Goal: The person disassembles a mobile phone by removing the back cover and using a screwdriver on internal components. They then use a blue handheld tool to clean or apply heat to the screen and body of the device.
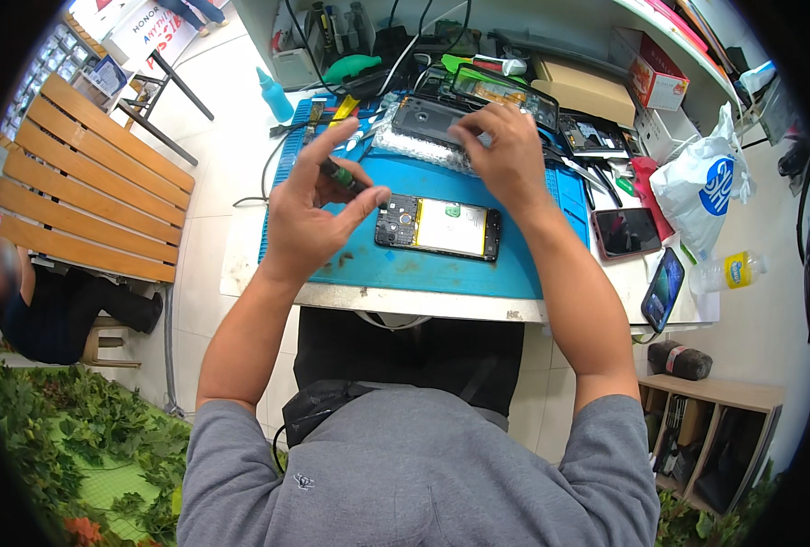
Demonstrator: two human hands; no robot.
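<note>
An opened smartphone lies on the blue work mat, its battery and inner parts showing. Above its left end, my left hand holds a small screwdriver with a dark and green handle; the thumb and index finger are spread. My right hand is over the far side of the mat, fingers curled together at the tips. Whatever they may pinch is too small to tell. Behind those fingertips, a dark phone back cover rests on bubble wrap.
Several phone parts, tools and cables crowd the table's back. A blue bottle stands back left. On the right are two phones, a white plastic bag and a clear bottle. A person sits left, beside a slatted wooden table.
</note>
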